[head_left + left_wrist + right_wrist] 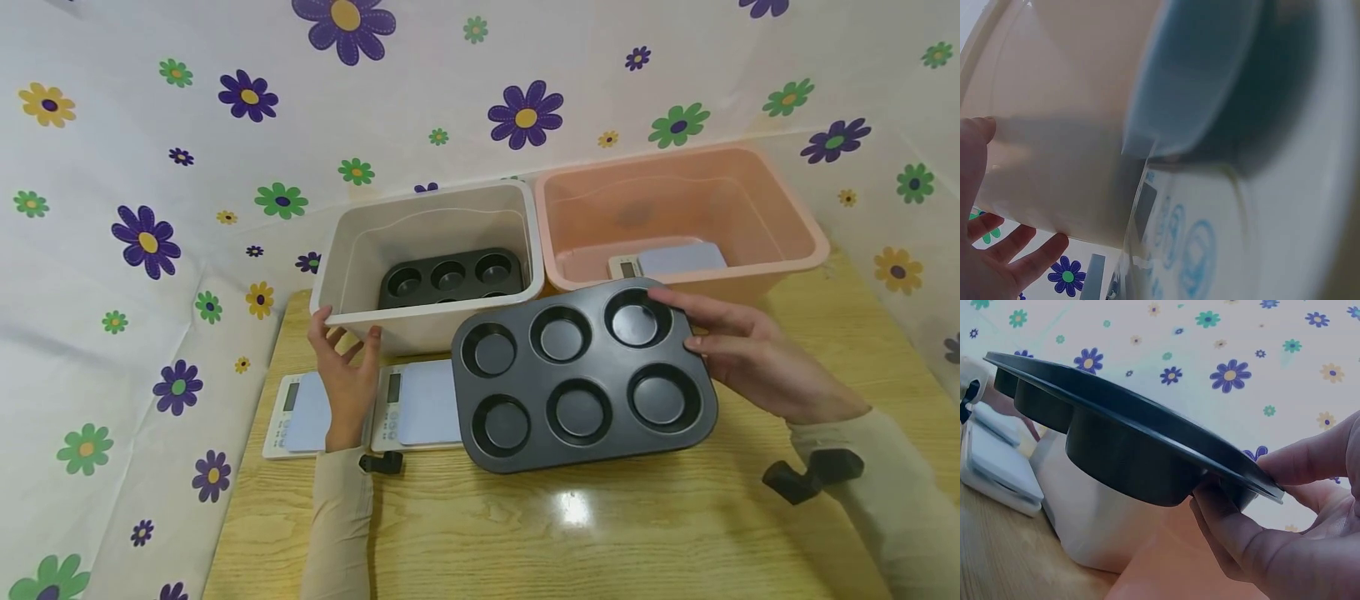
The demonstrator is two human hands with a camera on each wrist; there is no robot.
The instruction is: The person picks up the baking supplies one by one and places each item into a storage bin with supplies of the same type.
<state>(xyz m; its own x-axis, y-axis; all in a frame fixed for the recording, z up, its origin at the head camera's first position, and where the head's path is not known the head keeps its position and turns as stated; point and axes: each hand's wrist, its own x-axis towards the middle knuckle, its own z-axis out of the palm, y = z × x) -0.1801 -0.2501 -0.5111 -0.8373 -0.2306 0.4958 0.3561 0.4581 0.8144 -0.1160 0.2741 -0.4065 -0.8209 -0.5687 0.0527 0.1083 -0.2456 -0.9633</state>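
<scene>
My right hand point(750, 354) pinches a dark six-cup muffin pan point(596, 350) by its right short end. The wrist view has the thumb and fingers point(1229, 525) on either face of the rim. The pan is raised and tilted, its cups facing the head camera. My left hand point(347, 375) touches the front left corner of a white bin point(420, 325), fingers spread along it and thumb on its wall. Another dark muffin pan point(431, 290) lies inside that bin, its near part hidden by the front wall.
Two white kitchen scales with pale blue tops, a left one point(307, 412) and a right one point(427, 404), lie before the white bin. The held pan partly covers the right one. A pink bin point(667, 279) at the back right contains another scale point(682, 258). Flowered cloth hangs behind.
</scene>
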